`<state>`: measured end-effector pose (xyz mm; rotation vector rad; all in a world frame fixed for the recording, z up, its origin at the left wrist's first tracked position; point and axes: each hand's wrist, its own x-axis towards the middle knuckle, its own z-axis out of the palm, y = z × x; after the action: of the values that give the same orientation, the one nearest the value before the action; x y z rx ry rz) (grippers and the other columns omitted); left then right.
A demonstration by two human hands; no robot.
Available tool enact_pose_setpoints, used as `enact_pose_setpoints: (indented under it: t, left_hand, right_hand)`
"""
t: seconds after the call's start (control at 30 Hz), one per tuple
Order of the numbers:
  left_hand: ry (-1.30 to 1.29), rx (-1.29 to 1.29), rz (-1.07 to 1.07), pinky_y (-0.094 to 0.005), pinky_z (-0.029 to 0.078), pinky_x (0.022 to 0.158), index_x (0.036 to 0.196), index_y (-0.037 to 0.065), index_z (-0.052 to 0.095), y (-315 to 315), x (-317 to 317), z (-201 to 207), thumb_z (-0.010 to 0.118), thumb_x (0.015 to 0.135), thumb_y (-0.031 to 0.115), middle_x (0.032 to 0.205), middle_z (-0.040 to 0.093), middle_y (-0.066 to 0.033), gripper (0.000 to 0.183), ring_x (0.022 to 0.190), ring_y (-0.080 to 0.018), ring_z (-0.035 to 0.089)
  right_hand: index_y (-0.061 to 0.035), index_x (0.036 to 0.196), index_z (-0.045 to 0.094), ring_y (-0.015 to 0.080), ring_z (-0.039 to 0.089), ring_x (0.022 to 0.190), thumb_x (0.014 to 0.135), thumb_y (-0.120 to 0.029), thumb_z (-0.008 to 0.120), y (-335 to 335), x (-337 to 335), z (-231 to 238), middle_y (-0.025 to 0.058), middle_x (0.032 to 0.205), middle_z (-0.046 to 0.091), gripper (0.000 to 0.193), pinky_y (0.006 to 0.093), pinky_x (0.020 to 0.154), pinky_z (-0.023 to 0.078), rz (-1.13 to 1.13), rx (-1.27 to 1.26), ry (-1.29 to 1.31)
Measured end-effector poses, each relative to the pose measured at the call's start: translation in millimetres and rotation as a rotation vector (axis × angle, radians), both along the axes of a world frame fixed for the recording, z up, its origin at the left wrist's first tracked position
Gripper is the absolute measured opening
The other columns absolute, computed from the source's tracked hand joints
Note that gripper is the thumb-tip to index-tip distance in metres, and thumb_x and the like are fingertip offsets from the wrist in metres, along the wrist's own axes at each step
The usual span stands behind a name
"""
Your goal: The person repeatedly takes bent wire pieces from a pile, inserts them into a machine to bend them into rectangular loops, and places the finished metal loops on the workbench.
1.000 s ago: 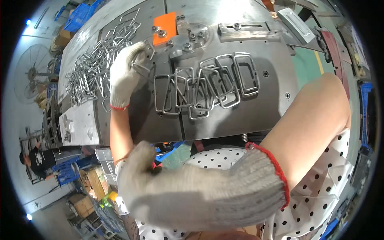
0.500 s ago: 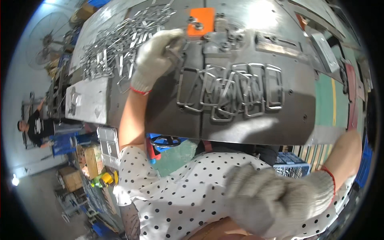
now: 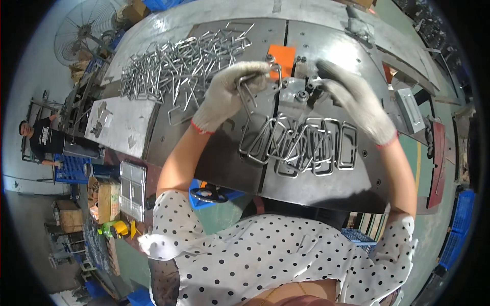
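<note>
My left hand (image 3: 229, 94), in a pale knitted glove, is closed on a bent metal rod (image 3: 246, 95). One end of the rod hooks down beside the orange plate (image 3: 287, 57) of a steel bending fixture (image 3: 294, 94). My right hand (image 3: 360, 99), gloved the same way, reaches to the right side of the fixture with its fingers stretched out and slightly blurred. Its fingertips are close to a small metal post; contact cannot be made out. On the near side of the fixture lie several bent rod frames (image 3: 348, 148), overlapping in a row.
A large heap of bent rods (image 3: 178, 66) covers the table's far left. A pale metal plate (image 3: 122, 127) lies at the left edge, a grey rectangular block (image 3: 410, 110) at the right. A person (image 3: 43, 140) stands at far left, near a floor fan (image 3: 84, 30).
My right hand has risen from in front of my body to the fixture. My left hand has shifted right with the bent rod, towards the orange plate. The view has tilted.
</note>
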<state>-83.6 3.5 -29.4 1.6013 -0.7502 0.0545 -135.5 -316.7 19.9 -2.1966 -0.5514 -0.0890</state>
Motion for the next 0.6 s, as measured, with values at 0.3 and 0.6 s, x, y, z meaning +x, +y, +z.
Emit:
enact_pose_setpoints:
  t: [0.3, 0.6]
  left_hand:
    - [0.271, -0.076, 0.092, -0.0228, 0.056, 0.083, 0.141, 0.000, 0.061, 0, -3, 6, 0.060, 0.101, -0.006, 0.120, 0.072, -0.0060, 0.041, 0.093, -0.0100, 0.067]
    - [0.515, -0.187, 0.124, -0.0228, 0.054, 0.075, 0.138, 0.002, 0.064, 15, 18, 8, 0.063, 0.105, 0.008, 0.111, 0.074, -0.0049, 0.034, 0.082, -0.0065, 0.063]
  right_hand:
    - [0.0012, 0.138, 0.064, 0.0161, 0.069, 0.093, 0.108, -0.029, 0.062, 68, 73, 0, 0.0105, 0.105, 0.075, 0.043, 0.0298, 0.084, 0.056, -0.024, 0.308, 0.426]
    - [-0.0043, 0.124, 0.070, 0.0233, 0.071, 0.091, 0.109, -0.033, 0.060, 6, 127, 2, 0.0095, 0.104, 0.076, 0.034, 0.0381, 0.080, 0.055, -0.068, -0.279, -0.180]
